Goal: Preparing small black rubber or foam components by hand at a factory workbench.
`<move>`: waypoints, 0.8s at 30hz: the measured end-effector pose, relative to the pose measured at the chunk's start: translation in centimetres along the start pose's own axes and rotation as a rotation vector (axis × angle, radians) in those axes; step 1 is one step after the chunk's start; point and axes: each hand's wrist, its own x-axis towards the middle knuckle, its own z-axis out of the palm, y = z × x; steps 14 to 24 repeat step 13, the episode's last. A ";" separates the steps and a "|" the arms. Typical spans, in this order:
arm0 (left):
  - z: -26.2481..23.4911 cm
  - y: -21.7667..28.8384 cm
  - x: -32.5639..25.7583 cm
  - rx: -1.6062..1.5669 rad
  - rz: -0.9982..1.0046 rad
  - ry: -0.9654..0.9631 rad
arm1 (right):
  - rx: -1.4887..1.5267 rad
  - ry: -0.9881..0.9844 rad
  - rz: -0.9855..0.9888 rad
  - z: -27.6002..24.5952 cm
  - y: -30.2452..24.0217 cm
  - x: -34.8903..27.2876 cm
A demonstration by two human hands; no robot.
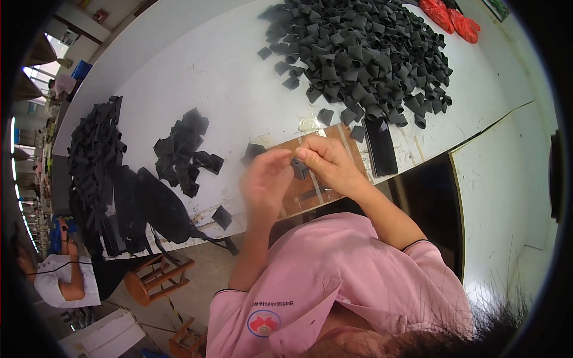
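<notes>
Between my two hands is a small dark grey piece (299, 169), folded like a short flat loop of cloth or foam. My right hand (334, 169) is closed, thumb and forefinger pinched on this piece. My left hand (262, 182) comes up against it from the other side; motion smears its fingers, so their grip is unclear. Both hands are above a brown board (293, 194) crossed by strips of tape at the table's near edge. Another dark piece (254, 152) lies just behind my left hand.
A large heap of dark folded pieces (364, 56) covers the far table (233, 65). Smaller piles (182, 149) and a long stack (92, 155) lie to the left. A black phone (381, 146) lies right of the board. A wooden stool (158, 279) and another person (65, 277) are at lower left.
</notes>
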 end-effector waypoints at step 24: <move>-0.3 0.1 0.4 0.343 0.291 -0.020 | 0.103 -0.114 0.123 0.1 1.5 1.1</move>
